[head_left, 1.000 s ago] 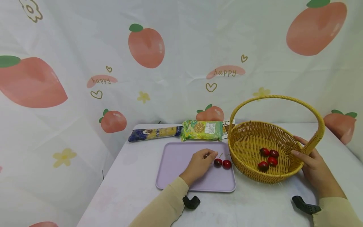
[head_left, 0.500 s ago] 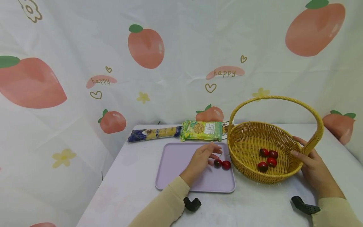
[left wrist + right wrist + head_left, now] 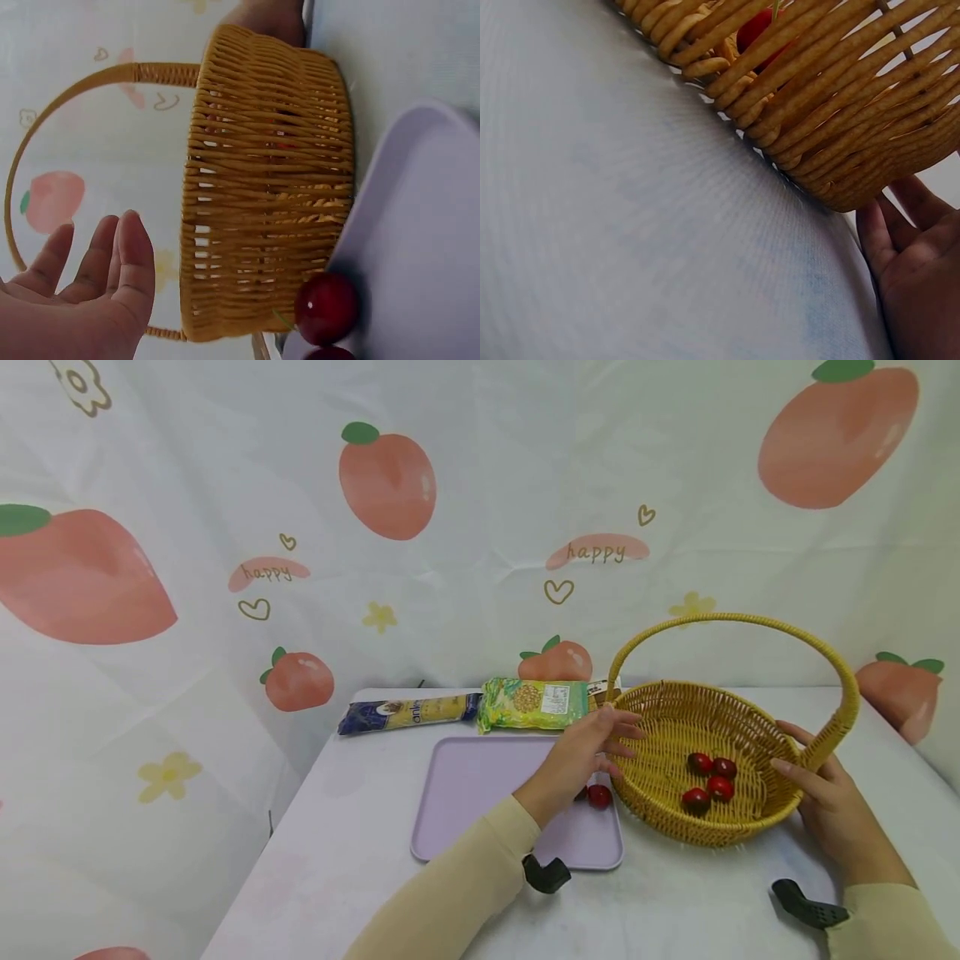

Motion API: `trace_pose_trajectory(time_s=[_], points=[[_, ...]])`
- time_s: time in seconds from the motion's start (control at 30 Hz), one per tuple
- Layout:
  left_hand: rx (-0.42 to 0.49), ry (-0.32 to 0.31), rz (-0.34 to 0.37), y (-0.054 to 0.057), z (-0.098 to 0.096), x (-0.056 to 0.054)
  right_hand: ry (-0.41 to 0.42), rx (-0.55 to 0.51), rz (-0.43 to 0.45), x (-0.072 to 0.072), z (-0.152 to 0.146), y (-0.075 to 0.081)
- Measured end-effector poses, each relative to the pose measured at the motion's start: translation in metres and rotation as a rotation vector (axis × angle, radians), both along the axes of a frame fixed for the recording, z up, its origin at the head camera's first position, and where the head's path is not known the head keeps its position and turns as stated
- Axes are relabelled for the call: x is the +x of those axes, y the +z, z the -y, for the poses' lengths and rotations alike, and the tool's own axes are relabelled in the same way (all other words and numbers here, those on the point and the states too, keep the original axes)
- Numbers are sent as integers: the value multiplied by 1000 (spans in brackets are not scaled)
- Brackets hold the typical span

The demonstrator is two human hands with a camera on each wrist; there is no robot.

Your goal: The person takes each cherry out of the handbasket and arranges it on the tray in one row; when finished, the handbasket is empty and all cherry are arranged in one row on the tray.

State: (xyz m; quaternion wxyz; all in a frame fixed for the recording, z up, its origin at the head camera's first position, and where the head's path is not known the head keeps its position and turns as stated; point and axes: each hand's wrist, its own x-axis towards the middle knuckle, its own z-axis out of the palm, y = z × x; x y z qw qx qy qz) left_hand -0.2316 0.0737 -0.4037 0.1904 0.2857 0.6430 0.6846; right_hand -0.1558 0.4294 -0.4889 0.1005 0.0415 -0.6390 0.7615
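Note:
A yellow woven basket (image 3: 678, 831) with a tall arched handle stands on the table, several red cherries (image 3: 720, 788) lying inside it. My right hand (image 3: 843, 806) holds the basket's right side, its thumb over the rim and fingers against the outer weave. At the left rim, my left hand (image 3: 581, 756) hovers with fingers extended and nothing in them. In the left wrist view that hand (image 3: 90, 292) is apart from the basket wall. Below it, two cherries lie on the lilac tray (image 3: 457, 802); one cherry (image 3: 599, 796) shows well, the other is mostly hidden by my wrist.
Behind the tray lie a long blue and yellow packet (image 3: 408, 713) and a green and yellow bag (image 3: 532, 704). A brown and white packet (image 3: 597, 690) sits partly behind the basket. A fruit-print cloth (image 3: 450, 610) hangs behind the white table (image 3: 337, 860).
My left hand has moved right and up from beside the tray's cherries to the basket's left rim, its fingers spreading from a pinched pose. The right hand and basket stay put.

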Motion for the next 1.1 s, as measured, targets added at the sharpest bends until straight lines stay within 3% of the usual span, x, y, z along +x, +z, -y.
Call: trace_pose_trajectory(time_s=[0.27,0.4,0.57,0.7,1.1], points=[[-112,-94,-74,13,-39,-13,1,18,2,0,0,0],[-152,-131,-54,15,-56,-23,-3,27,0,-1,0,0],[-222,-163,-16,8,-76,-31,-2,16,0,-1,-1,1],[-303,-202,-39,1,-86,-33,-2,26,2,0,-2,1],[-568,-347,-233,-10,-103,-35,-3,40,8,-1,0,0]])
